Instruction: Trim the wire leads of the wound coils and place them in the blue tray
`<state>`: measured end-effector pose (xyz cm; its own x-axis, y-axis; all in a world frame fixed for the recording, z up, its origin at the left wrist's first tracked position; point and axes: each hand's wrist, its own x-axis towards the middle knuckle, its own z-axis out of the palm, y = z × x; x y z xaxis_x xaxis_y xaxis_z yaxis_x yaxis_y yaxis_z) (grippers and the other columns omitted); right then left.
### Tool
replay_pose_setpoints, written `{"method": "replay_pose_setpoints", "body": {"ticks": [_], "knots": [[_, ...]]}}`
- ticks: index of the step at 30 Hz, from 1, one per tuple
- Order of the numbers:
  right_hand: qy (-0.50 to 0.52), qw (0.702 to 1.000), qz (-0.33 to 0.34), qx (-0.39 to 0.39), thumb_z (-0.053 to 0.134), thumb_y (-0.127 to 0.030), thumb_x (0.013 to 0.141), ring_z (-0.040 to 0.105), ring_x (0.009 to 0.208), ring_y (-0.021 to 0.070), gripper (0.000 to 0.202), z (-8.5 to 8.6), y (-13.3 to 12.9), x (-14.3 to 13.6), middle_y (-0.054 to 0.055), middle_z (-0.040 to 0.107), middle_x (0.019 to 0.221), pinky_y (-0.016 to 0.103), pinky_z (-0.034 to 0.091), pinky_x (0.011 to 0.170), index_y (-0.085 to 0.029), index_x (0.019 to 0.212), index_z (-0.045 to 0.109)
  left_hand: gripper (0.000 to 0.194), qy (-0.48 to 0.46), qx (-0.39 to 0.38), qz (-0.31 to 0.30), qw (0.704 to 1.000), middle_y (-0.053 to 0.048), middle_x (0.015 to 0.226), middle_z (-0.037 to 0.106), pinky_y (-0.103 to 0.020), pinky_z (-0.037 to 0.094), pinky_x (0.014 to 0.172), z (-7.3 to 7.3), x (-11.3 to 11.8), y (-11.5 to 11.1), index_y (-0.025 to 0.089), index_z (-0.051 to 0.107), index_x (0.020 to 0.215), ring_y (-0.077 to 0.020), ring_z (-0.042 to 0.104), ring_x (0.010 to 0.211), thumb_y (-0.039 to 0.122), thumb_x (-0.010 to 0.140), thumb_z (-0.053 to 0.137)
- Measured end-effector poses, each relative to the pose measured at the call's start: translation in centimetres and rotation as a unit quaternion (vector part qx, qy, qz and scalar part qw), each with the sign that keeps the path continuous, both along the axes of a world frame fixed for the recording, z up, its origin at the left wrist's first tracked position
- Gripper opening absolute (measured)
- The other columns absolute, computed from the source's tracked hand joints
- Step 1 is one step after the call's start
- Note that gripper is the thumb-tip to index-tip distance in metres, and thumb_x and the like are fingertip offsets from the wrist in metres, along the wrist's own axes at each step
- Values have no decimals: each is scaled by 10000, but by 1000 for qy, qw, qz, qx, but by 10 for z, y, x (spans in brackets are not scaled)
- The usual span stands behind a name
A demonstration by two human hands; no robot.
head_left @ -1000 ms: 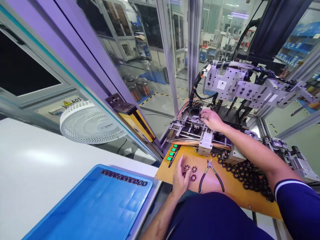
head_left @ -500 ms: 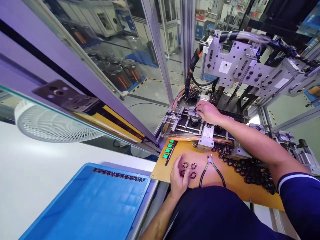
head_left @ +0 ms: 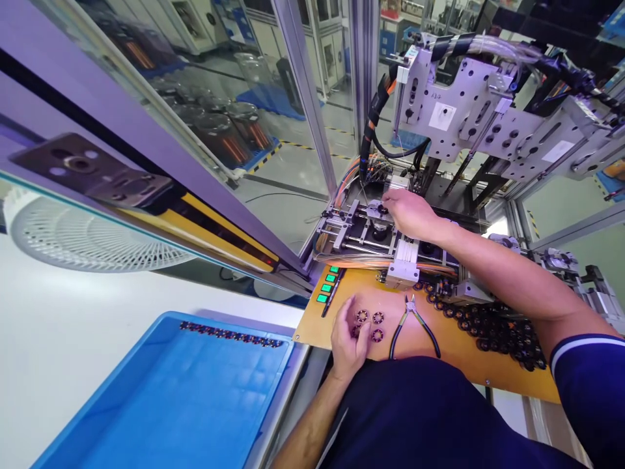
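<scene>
My right hand point(head_left: 413, 213) reaches into the machine, its fingers pinched together at the metal fixture point(head_left: 377, 210). Whatever those fingertips hold is hidden by the hand. On the yellow-brown board point(head_left: 312, 326) rests my left hand point(head_left: 347, 348), thumb and fingers apart and curved around a few small ring-shaped cores point(head_left: 377, 318) with coppery segments. One core lies partly behind the thumb. Right of them, a pair of cutting pliers point(head_left: 411, 305) lies with handles spread towards my body.
Many black ring parts point(head_left: 488, 329) are heaped on the board's right side. Green-lit buttons point(head_left: 326, 288) line its left edge. A blue tray point(head_left: 195, 391) at left holds a row of cores point(head_left: 229, 334). A machine head with plates point(head_left: 469, 117) hangs above; a frame post point(head_left: 303, 91) stands left.
The view has shifted slightly. My right hand stays at the fixture, its fingers hardly moved. My left hand remains beside the ring cores.
</scene>
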<state>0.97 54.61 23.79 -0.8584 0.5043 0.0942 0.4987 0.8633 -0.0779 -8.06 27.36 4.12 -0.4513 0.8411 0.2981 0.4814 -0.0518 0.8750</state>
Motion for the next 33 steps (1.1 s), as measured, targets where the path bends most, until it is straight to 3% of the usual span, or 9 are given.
{"method": "replay_pose_setpoints", "body": {"ticks": [9, 13, 15, 18, 21, 23, 26, 28, 33], "knots": [[-4, 999, 33, 22, 421, 37, 814, 518, 1221, 257, 425, -17, -8, 15, 154, 591, 1290, 391, 456, 1008, -52, 1164, 645, 560, 14, 14, 17, 1000, -186, 1341, 584, -481, 453, 1055, -2, 2, 2, 158, 428, 1396, -286, 564, 1253, 380, 900, 562], [13, 999, 23, 21, 443, 37, 808, 545, 1206, 255, 397, -6, -12, 14, 141, 627, 1239, 405, 458, 1035, -56, 1127, 662, 535, 23, 22, 23, 999, -189, 1314, 600, -480, 458, 1051, 0, 2, 3, 144, 441, 1374, -282, 574, 1241, 373, 905, 556], [48, 998, 10, 34, 426, 23, 847, 511, 1249, 257, 423, 3, -33, 23, 152, 592, 1294, 439, 428, 1073, -48, 1221, 609, 530, 23, 25, 29, 999, -190, 1309, 600, -480, 453, 1055, 0, 2, 4, 140, 441, 1372, -280, 574, 1240, 371, 908, 553], [98, 993, -52, 37, 391, -118, 980, 512, 1237, 251, 398, 3, -94, 51, 174, 563, 1316, 449, 420, 1078, -55, 1358, 500, 529, 17, 28, 38, 999, -193, 1299, 603, -477, 453, 1055, 0, 4, 4, 132, 440, 1370, -275, 579, 1230, 366, 909, 552], [-17, 989, -137, -60, 401, -219, 1024, 627, 1042, 203, 332, -27, -157, 87, 132, 663, 1127, 344, 514, 950, -116, 1293, 566, 531, 12, 32, 43, 998, -184, 1280, 618, -471, 457, 1049, -1, 5, 6, 135, 454, 1358, -274, 587, 1217, 366, 895, 572], [-63, 978, -176, -88, 469, -213, 1005, 669, 917, 197, 273, -57, -179, 104, 125, 693, 1008, 316, 556, 845, -113, 1216, 609, 528, 12, 34, 44, 998, -177, 1268, 627, -470, 456, 1047, -2, 5, 7, 139, 465, 1348, -274, 593, 1206, 365, 886, 585], [-112, 952, -260, -112, 539, -232, 987, 675, 814, 184, 261, -96, -181, 109, 98, 681, 971, 337, 583, 751, -105, 1210, 586, 509, 16, 36, 43, 998, -175, 1258, 631, -470, 455, 1041, 0, 5, 8, 141, 476, 1335, -270, 597, 1195, 362, 889, 581], [-127, 933, -310, -129, 564, -287, 985, 664, 841, 174, 288, -111, -171, 102, 75, 656, 1032, 352, 586, 757, -125, 1222, 566, 487, 19, 40, 43, 998, -175, 1251, 632, -462, 462, 1031, 3, 5, 8, 143, 481, 1327, -264, 600, 1189, 359, 899, 567], [-108, 902, -381, -175, 598, -325, 965, 642, 943, 194, 301, -116, -155, 79, 89, 623, 1115, 377, 568, 823, -121, 1185, 580, 460, 27, 66, 61, 996, -174, 1255, 625, -445, 459, 1020, 16, 3, -3, 152, 459, 1344, -250, 592, 1195, 333, 926, 526]]}}
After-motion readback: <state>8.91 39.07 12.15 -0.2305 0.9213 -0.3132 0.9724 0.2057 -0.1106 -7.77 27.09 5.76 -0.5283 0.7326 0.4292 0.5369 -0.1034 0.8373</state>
